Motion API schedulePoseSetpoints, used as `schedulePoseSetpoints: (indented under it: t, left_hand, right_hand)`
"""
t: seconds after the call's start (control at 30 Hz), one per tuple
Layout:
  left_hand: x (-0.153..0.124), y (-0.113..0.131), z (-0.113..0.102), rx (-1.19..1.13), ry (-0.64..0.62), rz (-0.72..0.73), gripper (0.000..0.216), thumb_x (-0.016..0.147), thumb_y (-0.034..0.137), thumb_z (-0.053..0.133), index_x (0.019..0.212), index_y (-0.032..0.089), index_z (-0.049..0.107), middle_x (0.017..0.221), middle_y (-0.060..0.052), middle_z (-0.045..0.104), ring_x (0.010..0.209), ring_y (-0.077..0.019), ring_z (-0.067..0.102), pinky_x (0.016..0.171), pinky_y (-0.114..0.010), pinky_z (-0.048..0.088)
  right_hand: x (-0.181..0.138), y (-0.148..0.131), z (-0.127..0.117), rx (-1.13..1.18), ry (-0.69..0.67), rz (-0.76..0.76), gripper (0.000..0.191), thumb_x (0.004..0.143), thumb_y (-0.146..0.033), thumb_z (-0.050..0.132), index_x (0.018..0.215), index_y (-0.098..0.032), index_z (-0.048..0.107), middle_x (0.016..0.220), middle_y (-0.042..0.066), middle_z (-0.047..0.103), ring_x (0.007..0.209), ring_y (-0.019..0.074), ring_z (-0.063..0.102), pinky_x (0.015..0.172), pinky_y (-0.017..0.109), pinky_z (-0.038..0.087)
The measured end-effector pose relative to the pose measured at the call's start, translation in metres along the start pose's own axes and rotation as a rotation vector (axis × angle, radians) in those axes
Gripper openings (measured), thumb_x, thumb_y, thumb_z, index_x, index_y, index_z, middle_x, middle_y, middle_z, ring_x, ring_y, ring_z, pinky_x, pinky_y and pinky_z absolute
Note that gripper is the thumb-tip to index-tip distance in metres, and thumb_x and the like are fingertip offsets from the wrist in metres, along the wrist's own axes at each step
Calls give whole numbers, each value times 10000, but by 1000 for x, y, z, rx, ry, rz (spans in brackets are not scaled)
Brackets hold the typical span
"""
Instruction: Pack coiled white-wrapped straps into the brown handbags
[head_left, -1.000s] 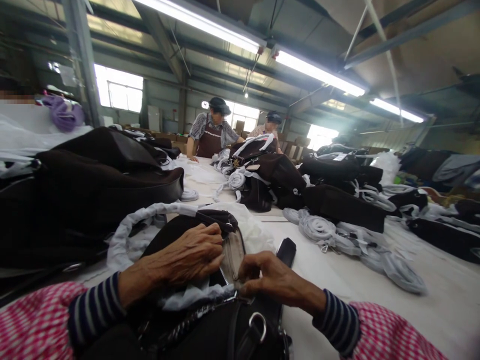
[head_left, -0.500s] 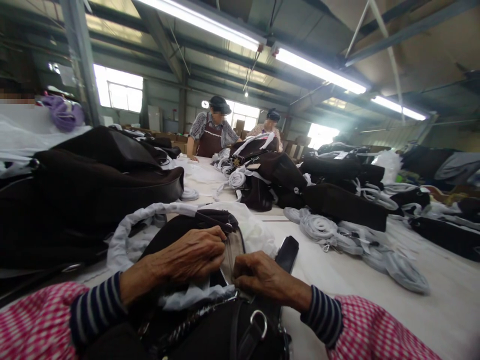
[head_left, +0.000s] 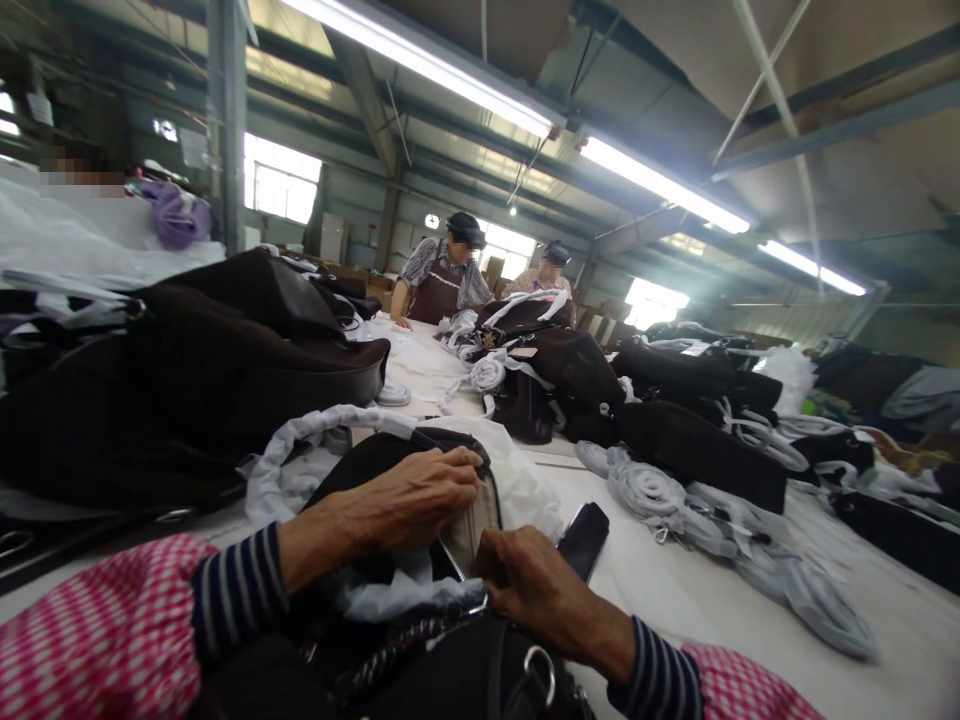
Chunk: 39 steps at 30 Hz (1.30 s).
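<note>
A dark brown handbag (head_left: 360,470) lies open in front of me, its handle wrapped in white paper (head_left: 300,440). My left hand (head_left: 409,500) rests on the bag, fingers curled over the edge of its opening beside the pale lining (head_left: 472,525). My right hand (head_left: 532,585) is closed at the near end of the opening, by the zipper; what it pinches is hidden. White tissue paper (head_left: 405,600) bulges from under my hands. A second dark bag with a metal ring (head_left: 540,670) lies nearest to me.
Piles of dark bags (head_left: 187,370) stand at the left and across the white table (head_left: 675,600). Paper-wrapped straps (head_left: 645,485) lie at the right. Two people (head_left: 442,275) work at the table's far end.
My right hand has slid left and closer to the bag's opening, fingers tucked in. My left hand holds its place. The view has shifted a little to the left.
</note>
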<state>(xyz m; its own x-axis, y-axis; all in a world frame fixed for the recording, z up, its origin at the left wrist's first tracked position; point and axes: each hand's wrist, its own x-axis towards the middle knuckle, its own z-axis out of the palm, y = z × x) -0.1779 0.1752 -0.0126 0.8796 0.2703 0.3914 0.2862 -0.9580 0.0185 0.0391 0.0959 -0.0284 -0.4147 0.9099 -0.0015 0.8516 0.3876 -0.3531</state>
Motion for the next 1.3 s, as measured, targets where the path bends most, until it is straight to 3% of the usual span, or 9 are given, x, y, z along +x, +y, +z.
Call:
schedulePoseSetpoints:
  t: [0.2, 0.33, 0.47, 0.63, 0.9, 0.97, 1.03, 1.1, 1.3]
  left_hand:
    - [-12, -6, 23, 109, 39, -89, 127, 977, 107, 565, 984, 199, 652, 1239, -90, 670, 1299, -282, 469, 1199, -504, 293]
    - [-6, -4, 17, 117, 18, -114, 105, 971, 127, 557, 998, 203, 624, 1197, -73, 661, 1192, -246, 519, 1116, -414, 394]
    - [0, -4, 7, 158, 16, -245, 80, 944, 134, 542, 935, 178, 608, 1052, -83, 648, 1034, -259, 528, 905, -388, 475]
    - [0, -7, 2, 207, 13, -351, 142, 861, 148, 589, 997, 182, 617, 1058, -81, 656, 1006, -282, 516, 828, -422, 447]
    - [33, -11, -18, 245, -86, -289, 215, 780, 76, 558, 948, 202, 604, 873, -70, 676, 1008, -303, 548, 892, -483, 410]
    - [37, -9, -22, 263, -45, -203, 321, 743, 53, 561, 1019, 203, 623, 1076, -99, 683, 1151, -325, 517, 971, -517, 400]
    - [37, -4, -23, 237, 14, -160, 412, 741, 70, 579, 1117, 229, 634, 1403, -102, 565, 1326, -363, 412, 1040, -552, 379]
    - [35, 2, -20, 173, 32, -196, 411, 784, 106, 583, 1156, 268, 649, 1537, -71, 444, 1359, -374, 385, 1054, -556, 387]
    - [33, -1, 1, 16, -44, -313, 377, 831, 95, 510, 1126, 279, 655, 1200, -58, 595, 1025, -273, 558, 933, -457, 469]
  right_hand:
    - [-3, 10, 8, -427, 16, -264, 131, 927, -61, 538, 946, -178, 594, 880, 57, 697, 658, 166, 603, 568, 291, 306]
    - [14, 15, 5, -534, 122, -409, 189, 990, -35, 457, 970, -179, 579, 877, 63, 665, 701, 177, 603, 579, 298, 334]
    - [54, 13, 4, -405, 305, -280, 175, 970, -31, 466, 957, -161, 583, 924, 94, 670, 779, 195, 613, 648, 286, 385]
    - [82, 15, 19, -237, 461, -151, 154, 974, -64, 451, 957, -165, 566, 924, 88, 678, 815, 196, 640, 706, 273, 415]
    - [70, 22, 26, -73, 618, -166, 178, 990, -133, 380, 917, -179, 537, 843, 85, 656, 744, 206, 636, 667, 290, 420]
    - [60, 22, 19, -31, 681, -207, 175, 992, -151, 397, 893, -186, 536, 816, 76, 644, 721, 211, 626, 646, 297, 413]
    - [43, 23, 12, -1, 718, -245, 171, 1001, -157, 418, 894, -195, 545, 807, 54, 634, 718, 202, 624, 644, 291, 414]
    - [25, 26, 9, 27, 717, -260, 172, 1017, -163, 438, 896, -204, 553, 801, 31, 625, 708, 183, 623, 646, 277, 417]
    - [25, 43, 19, -52, 619, -169, 190, 1009, -159, 420, 888, -197, 561, 783, 36, 638, 689, 189, 627, 633, 286, 401]
